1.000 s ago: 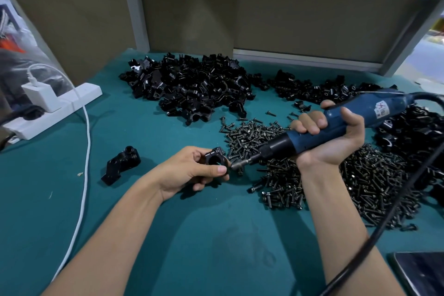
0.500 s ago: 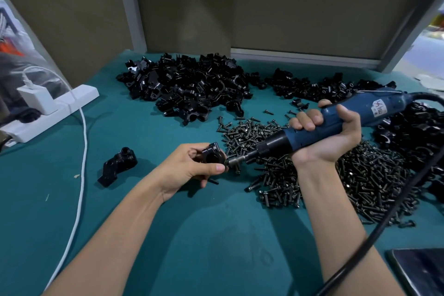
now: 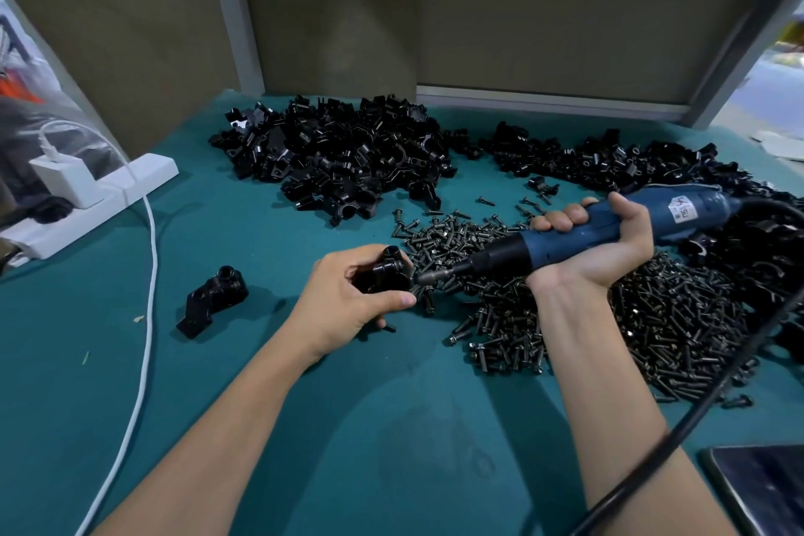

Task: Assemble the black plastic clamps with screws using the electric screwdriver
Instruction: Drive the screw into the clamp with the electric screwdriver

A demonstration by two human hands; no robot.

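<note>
Left hand [image 3: 348, 296] grips the clamp [image 3: 383, 274] steady, so the screwdriver [image 3: 565, 237] clutched in the right hand [image 3: 609, 248] meets it sideways.

White power strip [image 3: 143, 174] with charger [image 3: 65, 178] far left, phone [image 3: 765, 487] near right.

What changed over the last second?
The left hand turned the clamp slightly, so a round boss now points up, and the screwdriver bit edged in against its side. The right hand kept its grip, and the screws stayed put.
</note>
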